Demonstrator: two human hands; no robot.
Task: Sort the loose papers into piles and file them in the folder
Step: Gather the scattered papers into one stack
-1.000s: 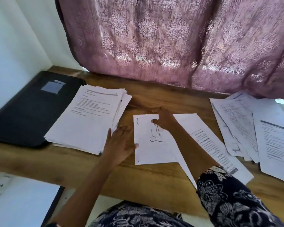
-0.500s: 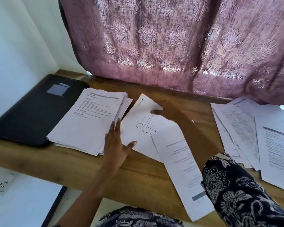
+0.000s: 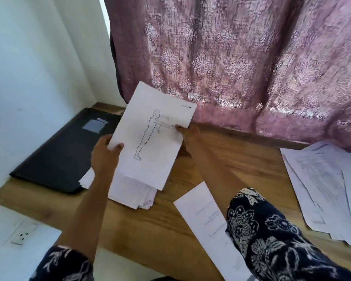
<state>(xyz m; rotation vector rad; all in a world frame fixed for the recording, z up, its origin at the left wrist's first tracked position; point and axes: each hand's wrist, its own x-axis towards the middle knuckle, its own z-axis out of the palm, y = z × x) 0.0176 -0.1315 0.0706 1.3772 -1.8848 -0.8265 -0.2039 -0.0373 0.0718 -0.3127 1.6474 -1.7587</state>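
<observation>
Both hands, left (image 3: 104,157) and right (image 3: 188,134), pinch opposite edges of a light, floppy sheet (image 3: 150,136) above the pile (image 3: 134,194).

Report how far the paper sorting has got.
Done: one pile lies by the folder. In hand: the left hand and right hand hold a drawing over that pile. Left: the loose papers at right, one sheet near the front edge, and all filing; the folder looks shut.
</observation>
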